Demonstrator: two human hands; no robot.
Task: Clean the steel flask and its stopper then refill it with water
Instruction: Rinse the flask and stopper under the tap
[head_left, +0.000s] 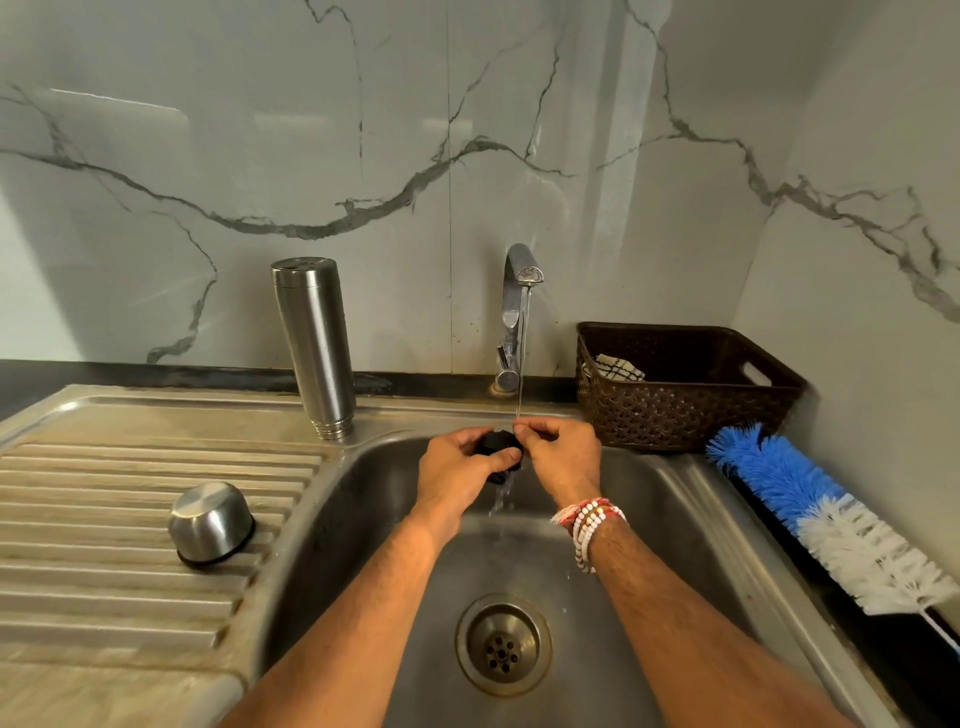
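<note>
A black stopper (497, 445) sits between both hands over the sink basin (670, 519), under a thin stream of water from the tap (521, 280). My left hand (457, 475) grips it from the left with the thumb across its front. My right hand (561, 457) pinches its right side. Water runs off the stopper into the basin. The steel flask (314, 345) stands upside down, mouth down, on the sink's back ledge to the left of the tap. Its steel cap cup (210, 522) lies inverted on the ribbed drainboard (104, 493).
A brown woven basket (685, 410) holding a checked cloth stands right of the tap. A blue and white bottle brush (831, 519) lies along the counter on the right. The drain (503, 645) is in the basin's front. A marble wall backs the sink.
</note>
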